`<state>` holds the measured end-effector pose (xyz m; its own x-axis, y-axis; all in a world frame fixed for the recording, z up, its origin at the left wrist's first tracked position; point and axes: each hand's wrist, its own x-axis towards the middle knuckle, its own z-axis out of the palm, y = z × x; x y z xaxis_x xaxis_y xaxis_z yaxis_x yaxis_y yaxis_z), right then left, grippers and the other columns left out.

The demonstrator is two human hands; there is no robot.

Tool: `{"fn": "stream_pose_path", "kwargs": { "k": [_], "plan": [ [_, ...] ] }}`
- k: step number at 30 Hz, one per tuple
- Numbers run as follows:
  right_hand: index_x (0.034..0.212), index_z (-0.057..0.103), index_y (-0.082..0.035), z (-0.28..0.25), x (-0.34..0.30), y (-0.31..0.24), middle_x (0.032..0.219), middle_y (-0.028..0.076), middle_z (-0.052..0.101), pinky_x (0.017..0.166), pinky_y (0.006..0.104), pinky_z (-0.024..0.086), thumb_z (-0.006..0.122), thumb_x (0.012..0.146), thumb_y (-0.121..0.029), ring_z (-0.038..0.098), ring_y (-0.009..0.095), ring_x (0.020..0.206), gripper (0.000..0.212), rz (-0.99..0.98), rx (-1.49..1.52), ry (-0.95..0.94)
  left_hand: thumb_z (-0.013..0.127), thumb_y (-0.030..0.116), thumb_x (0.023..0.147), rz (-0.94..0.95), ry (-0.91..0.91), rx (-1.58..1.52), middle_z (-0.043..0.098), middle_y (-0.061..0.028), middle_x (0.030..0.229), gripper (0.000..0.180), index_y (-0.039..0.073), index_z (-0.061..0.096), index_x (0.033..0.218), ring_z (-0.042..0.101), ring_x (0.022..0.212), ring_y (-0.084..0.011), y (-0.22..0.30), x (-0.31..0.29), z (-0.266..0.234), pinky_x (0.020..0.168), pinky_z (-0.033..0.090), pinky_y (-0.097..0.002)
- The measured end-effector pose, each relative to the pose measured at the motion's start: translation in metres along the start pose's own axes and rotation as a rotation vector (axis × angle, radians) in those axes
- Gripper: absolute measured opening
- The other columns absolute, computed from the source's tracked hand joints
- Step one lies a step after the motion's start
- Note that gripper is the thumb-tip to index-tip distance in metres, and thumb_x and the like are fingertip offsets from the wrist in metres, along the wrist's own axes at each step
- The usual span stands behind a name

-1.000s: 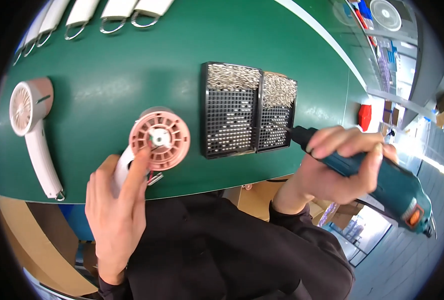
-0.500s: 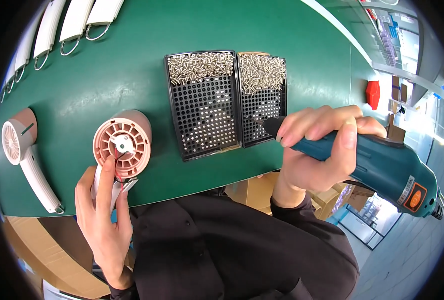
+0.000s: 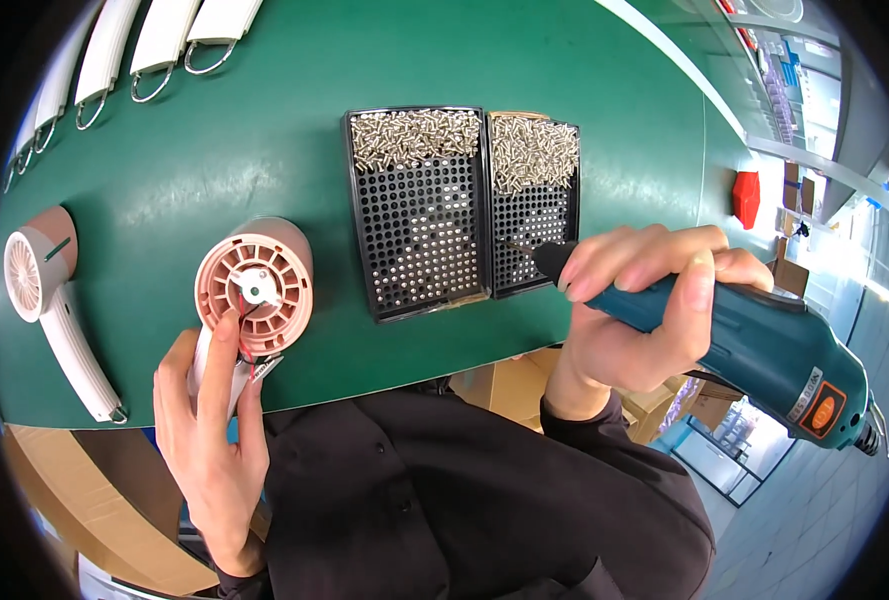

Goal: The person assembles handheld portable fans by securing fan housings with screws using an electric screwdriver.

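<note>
At the left, a pink fan housing (image 3: 299, 262) with a white handle stands with its slotted face and white hub toward me. My left hand (image 3: 204, 435) is closed round the handle, its index finger reaching up to the thin red wires (image 3: 245, 345) below the hub. A small white connector or board piece sits beside that fingertip. My right hand (image 3: 644, 320) grips a teal electric screwdriver (image 3: 759, 345) with a black nose, held sideways. Its bit points left, over or at the right screw tray (image 3: 575, 215); contact with a screw is unclear. Beside it lies the left screw tray (image 3: 357, 215).
Loose screws (image 3: 414, 135) are heaped at the far ends of both trays. A complete-looking pink and white handheld fan (image 3: 64, 330) lies at far left. Several white handles with wire loops (image 3: 164, 45) line the back left. A red box (image 3: 746, 199) sits far right. Cardboard boxes (image 3: 114, 510) stand below the green table's (image 3: 294, 120) edge.
The trays, the fan housing and other table items appear slightly farther right, as the view shifts. The screwdriver's rear end has dipped a little. Both hands keep their grips.
</note>
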<state>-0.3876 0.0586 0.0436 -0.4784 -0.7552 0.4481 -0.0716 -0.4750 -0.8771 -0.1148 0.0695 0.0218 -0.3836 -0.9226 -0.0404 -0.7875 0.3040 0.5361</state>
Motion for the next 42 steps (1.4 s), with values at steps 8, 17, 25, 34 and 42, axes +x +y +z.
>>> {"fn": "stream_pose_path", "kwargs": {
  "k": [8, 17, 25, 34, 42],
  "plan": [
    [0.105, 0.032, -0.008, -0.003, -0.001, 0.001, 0.064, 0.014, 0.051, 0.037, 0.0383, 0.049, 0.054, 0.09, -0.007, 0.049, 0.022, 0.039, 0.026, 0.005, -0.04, -0.015, 0.064, -0.015, 0.073, -0.001, 0.002, -0.005, 0.058, -0.0198, 0.117, 0.062, 0.005, 0.055, 0.131, 0.061, 0.101, -0.034, 0.001, 0.0, 0.004, 0.081, 0.051, -0.0386],
    [0.114, 0.035, -0.008, 0.009, 0.005, -0.017, 0.068, 0.014, 0.051, 0.037, 0.0413, 0.048, 0.047, 0.093, -0.006, 0.05, 0.026, 0.04, 0.024, -0.004, 0.017, 0.046, 0.075, -0.003, 0.067, 0.022, 0.081, -0.039, 0.057, -0.0157, 0.108, 0.059, 0.013, 0.064, 0.124, 0.058, 0.085, -0.0295, -0.004, -0.004, 0.005, 0.071, 0.048, -0.0374],
    [0.107, 0.043, 0.0, 0.061, 0.004, -0.04, 0.073, 0.007, 0.044, 0.034, 0.0309, 0.039, 0.048, 0.094, -0.024, 0.04, 0.016, 0.037, 0.028, -0.166, 0.103, -0.236, 0.073, 0.002, 0.069, 0.103, 0.027, -0.067, 0.053, -0.0132, 0.103, 0.06, 0.021, 0.063, 0.125, 0.053, 0.075, -0.0257, -0.002, -0.002, 0.004, 0.063, 0.046, -0.0344],
    [0.113, 0.041, 0.002, 0.109, 0.002, -0.026, 0.072, 0.01, 0.044, 0.034, 0.0337, 0.04, 0.044, 0.095, -0.023, 0.037, 0.019, 0.035, 0.031, -0.161, 0.114, -0.426, 0.069, 0.007, 0.071, 0.111, 0.059, -0.037, 0.051, -0.0103, 0.102, 0.062, 0.026, 0.06, 0.13, 0.05, 0.07, -0.0209, -0.011, -0.005, 0.006, 0.06, 0.043, -0.0303],
    [0.103, 0.034, -0.007, 0.126, -0.016, -0.013, 0.074, 0.015, 0.051, 0.049, 0.0398, 0.051, 0.05, 0.094, -0.008, 0.054, 0.026, 0.051, 0.018, 0.038, -0.041, -0.38, 0.059, 0.01, 0.076, 0.186, 0.062, 0.003, 0.053, -0.0141, 0.1, 0.058, 0.022, 0.057, 0.132, 0.052, 0.07, -0.021, -0.021, -0.004, 0.0, 0.059, 0.043, -0.0279]
  ]
}}
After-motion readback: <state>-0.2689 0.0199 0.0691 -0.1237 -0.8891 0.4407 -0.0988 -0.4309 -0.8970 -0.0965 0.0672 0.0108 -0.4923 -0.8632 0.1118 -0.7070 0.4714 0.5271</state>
